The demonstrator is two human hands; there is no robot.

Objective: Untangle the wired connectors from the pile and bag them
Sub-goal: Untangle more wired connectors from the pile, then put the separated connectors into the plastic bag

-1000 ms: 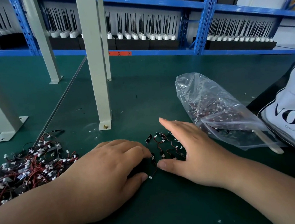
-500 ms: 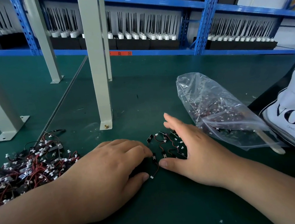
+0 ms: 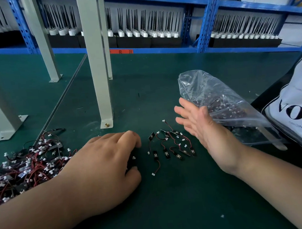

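Grey post (image 3: 97,64) stands on the table (image 3: 162,88) just behind the work spot; white tote (image 3: 294,112) at the right edge. Tangled pile (image 3: 24,166) sits left, partly hidden by the left forearm. Loose connectors (image 3: 169,149) lie between the hands, black tabs mostly lengthwise toward me, wires trailing away. Plastic bag (image 3: 217,94) lies slanted, zip end near-right. Left hand (image 3: 103,165) palm down, fingers curled; can't tell if gripping. Right hand (image 3: 201,126) flat, fingers straight, raised beside the bag.

My green worktop (image 3: 171,203), tangled pile of wired connectors (image 3: 24,167) at 9 o'clock, a few loose connectors (image 3: 169,147) spread dead centre, clear plastic bag (image 3: 223,99) lying at 2 o'clock, grey post (image 3: 104,100) bolted at 11 o'clock
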